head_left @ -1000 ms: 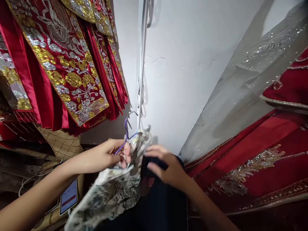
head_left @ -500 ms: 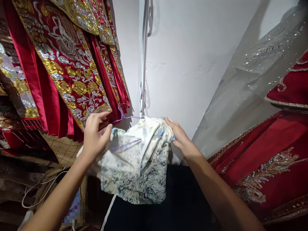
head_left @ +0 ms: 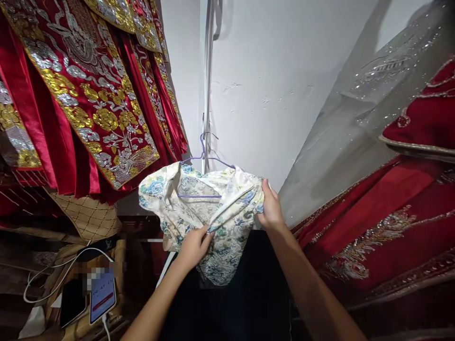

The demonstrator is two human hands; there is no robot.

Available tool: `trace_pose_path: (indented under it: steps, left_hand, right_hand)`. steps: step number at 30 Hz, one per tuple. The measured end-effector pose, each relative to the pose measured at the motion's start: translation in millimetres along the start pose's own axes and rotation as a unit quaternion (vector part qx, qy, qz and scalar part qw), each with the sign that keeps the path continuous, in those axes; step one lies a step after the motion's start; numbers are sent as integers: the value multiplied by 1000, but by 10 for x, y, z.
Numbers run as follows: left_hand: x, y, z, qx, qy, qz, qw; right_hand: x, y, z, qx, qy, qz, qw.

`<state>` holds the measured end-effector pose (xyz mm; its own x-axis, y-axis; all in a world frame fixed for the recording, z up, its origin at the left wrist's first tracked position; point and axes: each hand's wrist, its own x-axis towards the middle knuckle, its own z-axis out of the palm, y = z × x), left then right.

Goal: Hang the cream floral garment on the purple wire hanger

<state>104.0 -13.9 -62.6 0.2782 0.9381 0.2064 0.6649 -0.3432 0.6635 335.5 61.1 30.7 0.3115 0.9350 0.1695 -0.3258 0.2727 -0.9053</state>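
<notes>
A cream garment with a blue and green floral print [head_left: 199, 208] hangs on a thin purple wire hanger [head_left: 204, 161] in front of the white wall. My left hand [head_left: 194, 246] pinches the front of the garment near its lower middle. My right hand [head_left: 270, 210] grips its right shoulder edge. The hanger's hook points up beside a metal pole [head_left: 206, 85]. A dark cloth [head_left: 234, 293] lies below the garment.
Red robes with gold and silver embroidery [head_left: 81, 94] hang at the left. A red embroidered gown [head_left: 391, 227] and a sheer sequinned veil [head_left: 355, 128] fill the right. A phone on a white cable [head_left: 102, 293] lies at the lower left.
The garment has been spread out on the hanger and lifted slightly. My left hand dropped from the left shoulder to the front of the garment. The right hand stays on the right shoulder.
</notes>
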Motion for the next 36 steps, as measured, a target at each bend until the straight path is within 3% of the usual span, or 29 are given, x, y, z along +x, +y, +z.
trace_pose_path:
  steps: [2,4,6,8,9,10,11,13,16,20,22,26,31,36]
  left_hand:
    - [-126,-18,158,-52,11,-16,998]
    - [-277,-18,238,-105,20,-39,994]
    - [-409,4,251,-148,20,-49,988]
    - [-492,34,232,-180,22,-44,983]
    - [-513,45,223,-191,25,-40,980]
    - [-524,52,218,-200,29,-37,979]
    - [-528,51,219,-205,36,-34,978]
    - [-527,28,231,-203,50,-29,977]
    - [-538,-46,233,-183,73,-32,980]
    - [-569,-128,176,-189,109,-37,975]
    - [-569,-142,162,-207,119,-37,971]
    - [-541,-120,220,-266,131,-51,954]
    - [-496,-46,307,-375,120,-54,918]
    - [-444,-20,297,-403,109,-50,907]
  right_hand:
    - [-35,172,-72,8,19,-35,999]
    - [-156,416,-220,-5,85,-74,994]
    - [-416,720,-385,-31,188,-117,975]
    - [-784,1035,-469,-58,223,-133,964]
    - [-977,1177,-458,-71,206,-111,970]
    - [-1156,1298,-412,-87,140,-66,984]
    - [-1307,1392,-337,-101,26,-12,994]
    - [-1495,1491,-148,-114,-123,41,985]
    - [-1526,1455,77,-162,-207,9,965]
    - [-1476,1373,177,-201,-302,-20,932]
    - [-1520,1404,201,-180,-298,-8,937]
    - [-1627,1489,229,-135,-233,3,963]
    - [-1612,1439,146,-130,-214,1,968]
    - [-1608,1399,85,-118,-189,14,975]
